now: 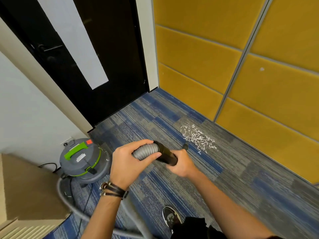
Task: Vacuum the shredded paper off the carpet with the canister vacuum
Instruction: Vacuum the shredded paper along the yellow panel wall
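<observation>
A patch of white shredded paper lies on the blue-grey striped carpet near the yellow wall. My left hand grips the ribbed grey hose just behind its black cuff. My right hand grips the black nozzle tube, whose tip points toward the paper and sits a little short of it. The grey and green canister vacuum stands on the carpet to the left, by the white wall. The hose loops down past my left arm.
A black door with a pale panel closes the far end. Yellow padded wall panels run along the right. A black power cord leads to the wall behind the canister. My shoe shows at the bottom. A few paper scraps lie beside the canister.
</observation>
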Motion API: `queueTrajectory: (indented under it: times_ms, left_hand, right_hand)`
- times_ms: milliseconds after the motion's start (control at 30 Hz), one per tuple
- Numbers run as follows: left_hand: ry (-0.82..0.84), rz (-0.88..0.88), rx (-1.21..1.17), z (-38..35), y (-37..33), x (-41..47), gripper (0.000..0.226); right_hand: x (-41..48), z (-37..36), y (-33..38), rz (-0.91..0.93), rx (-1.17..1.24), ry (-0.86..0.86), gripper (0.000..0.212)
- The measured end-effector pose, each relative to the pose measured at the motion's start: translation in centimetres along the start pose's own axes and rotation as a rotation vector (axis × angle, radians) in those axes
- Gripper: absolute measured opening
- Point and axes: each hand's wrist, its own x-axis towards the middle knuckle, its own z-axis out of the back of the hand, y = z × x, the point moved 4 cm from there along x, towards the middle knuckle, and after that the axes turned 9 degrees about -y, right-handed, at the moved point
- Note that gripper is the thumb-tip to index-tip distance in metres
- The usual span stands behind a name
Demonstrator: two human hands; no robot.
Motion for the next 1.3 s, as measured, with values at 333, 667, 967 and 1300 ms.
queueTrajectory:
  times_ms: [333,667,967,1300]
  left_hand:
    - [0.095,-0.076,-0.044,-1.0,-2.5,-1.3,0.039]
    - [0.055,-0.139,-0.022,-1.5,-3.9,0.1,0.041]
    - [0.059,-0.111,0.059,-4.1,-1.2,1.8,0.039]
    - [0.132,-0.009,-0.052,-5.1,-0.9,0.8,0.041]
  right_hand:
    - [-4.6,2.0,-2.4,-0.058,0.039,-0.068,0.017]
    - [-2.8,2.8,-2.0,-0.036,0.103,-0.177,0.033]
    - [1.8,0.9,-4.1,-0.05,0.062,-0.069,0.022]
    - [-0.8,2.3,-5.7,-0.076,0.025,-0.089,0.027]
